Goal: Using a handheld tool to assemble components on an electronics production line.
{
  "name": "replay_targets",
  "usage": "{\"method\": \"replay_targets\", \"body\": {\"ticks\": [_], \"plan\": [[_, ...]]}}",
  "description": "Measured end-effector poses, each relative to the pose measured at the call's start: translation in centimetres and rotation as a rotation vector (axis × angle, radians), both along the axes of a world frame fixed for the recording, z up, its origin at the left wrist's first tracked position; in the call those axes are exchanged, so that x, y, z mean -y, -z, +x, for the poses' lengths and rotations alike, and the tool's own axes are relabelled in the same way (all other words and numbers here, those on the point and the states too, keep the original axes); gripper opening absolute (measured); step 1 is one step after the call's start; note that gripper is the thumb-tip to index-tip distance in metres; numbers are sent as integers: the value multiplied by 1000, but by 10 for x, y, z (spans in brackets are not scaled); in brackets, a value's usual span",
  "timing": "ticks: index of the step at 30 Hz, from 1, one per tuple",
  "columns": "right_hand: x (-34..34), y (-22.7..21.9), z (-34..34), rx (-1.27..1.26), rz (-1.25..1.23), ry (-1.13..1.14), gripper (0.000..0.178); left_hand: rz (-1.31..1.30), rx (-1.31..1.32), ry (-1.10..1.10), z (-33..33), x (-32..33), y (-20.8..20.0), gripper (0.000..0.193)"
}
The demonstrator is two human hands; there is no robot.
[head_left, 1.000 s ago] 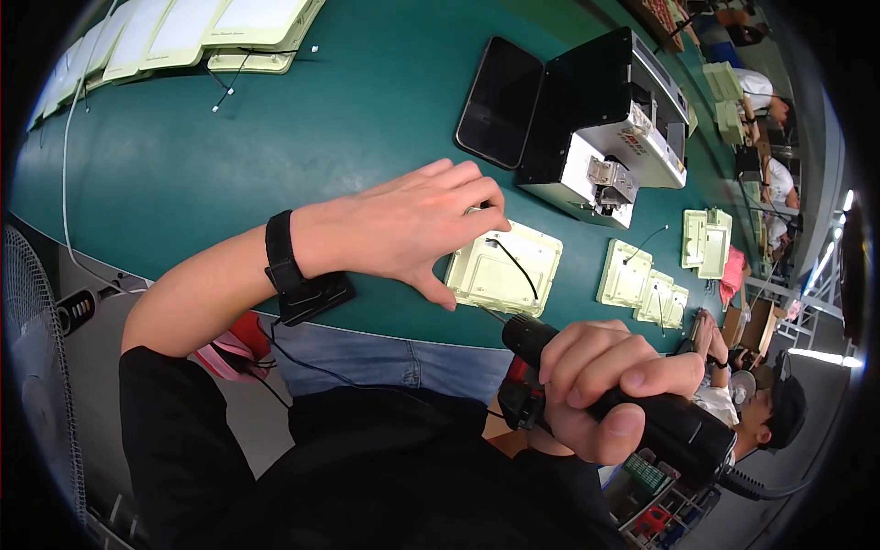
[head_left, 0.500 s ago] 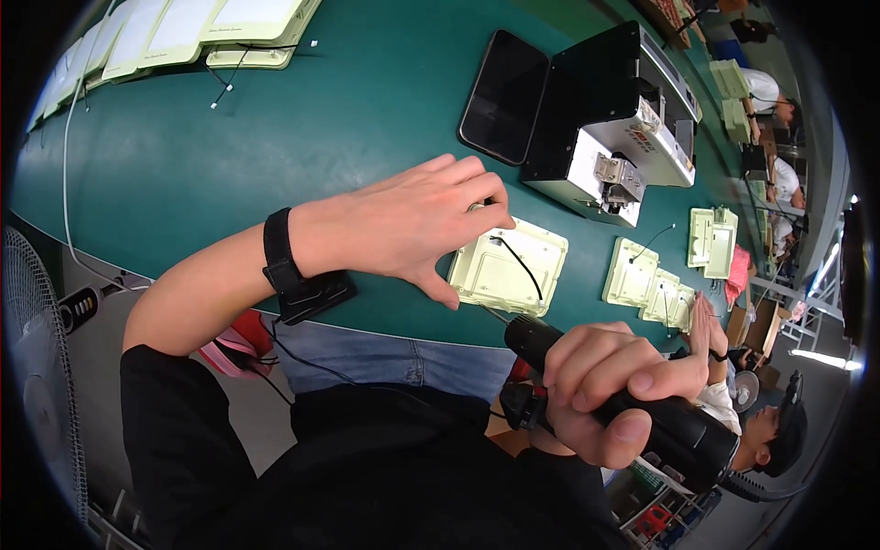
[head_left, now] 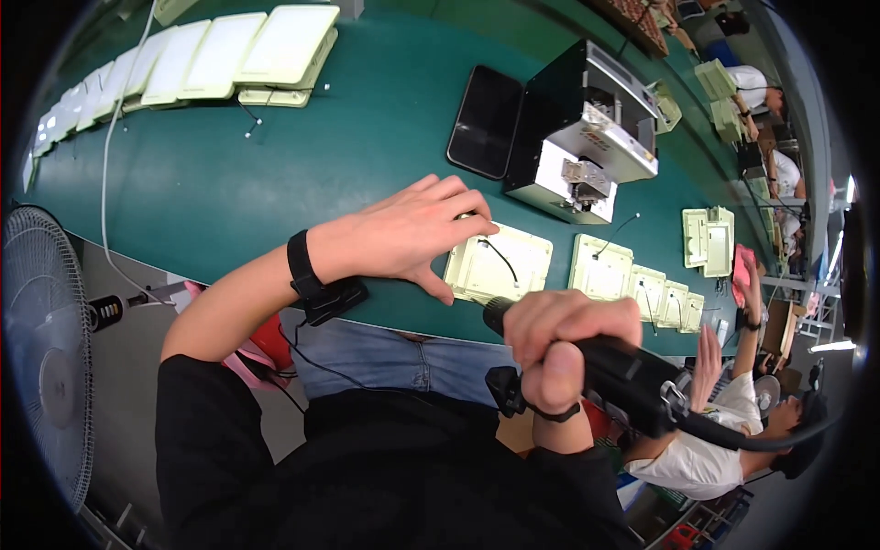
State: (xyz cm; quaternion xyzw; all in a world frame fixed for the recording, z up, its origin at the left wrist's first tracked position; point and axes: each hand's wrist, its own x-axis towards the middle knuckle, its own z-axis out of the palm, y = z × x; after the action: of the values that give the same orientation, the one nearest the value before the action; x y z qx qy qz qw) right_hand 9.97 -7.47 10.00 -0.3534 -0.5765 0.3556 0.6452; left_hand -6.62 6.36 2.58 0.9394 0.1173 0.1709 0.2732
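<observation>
A pale yellow-green plastic housing (head_left: 533,252) lies flat on the green bench before me, a short black wire (head_left: 502,259) across its inside. My left hand (head_left: 412,229) is on its left end, thumb at the near edge and fingers curled over the far edge, gripping it. In my right hand (head_left: 568,335) is a black corded electric screwdriver (head_left: 632,380), fingers wrapped round the body. Its nose points left toward the housing's near edge; whether the tip touches cannot be made out. The cord runs off to the right.
More housings (head_left: 601,268) lie in a row to the right, near a co-worker's raised hands (head_left: 706,367). Behind stand a black-and-silver machine (head_left: 587,137) and a dark phone-like slab (head_left: 486,121). White-faced panels (head_left: 220,55) line the far left; a fan (head_left: 50,348) stands at left.
My right hand and the screwdriver have shifted left, nearer the housing. My left hand keeps its hold. The view has shifted, and the co-worker's hands on the right have moved apart.
</observation>
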Motion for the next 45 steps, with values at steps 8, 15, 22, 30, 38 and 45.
{"method": "replay_targets", "body": {"ticks": [8, 15, 22, 30, 38, 45], "plan": [[45, -73, 86, -488, 191, -156, 36, 49, -112, -329, -36, 87, -63, 86], [115, -94, 164, -433, 214, 166, 40, 342, -189, -1027, -70, 149, -86, 73], [127, -117, 192, -313, 275, 195, 36, 60, 8, -285, 95, 167, -121, 61], [34, -133, 169, -169, 369, 176, 35, 394, -9, -33, 199, 131, -35, 85], [-71, -91, 129, -108, 230, 233, 28, 317, -305, -129, 72, 133, -42, 75], [-107, -52, 109, -135, 173, 328, 30, 440, -92, -299, 52, 109, 21, 41]]}}
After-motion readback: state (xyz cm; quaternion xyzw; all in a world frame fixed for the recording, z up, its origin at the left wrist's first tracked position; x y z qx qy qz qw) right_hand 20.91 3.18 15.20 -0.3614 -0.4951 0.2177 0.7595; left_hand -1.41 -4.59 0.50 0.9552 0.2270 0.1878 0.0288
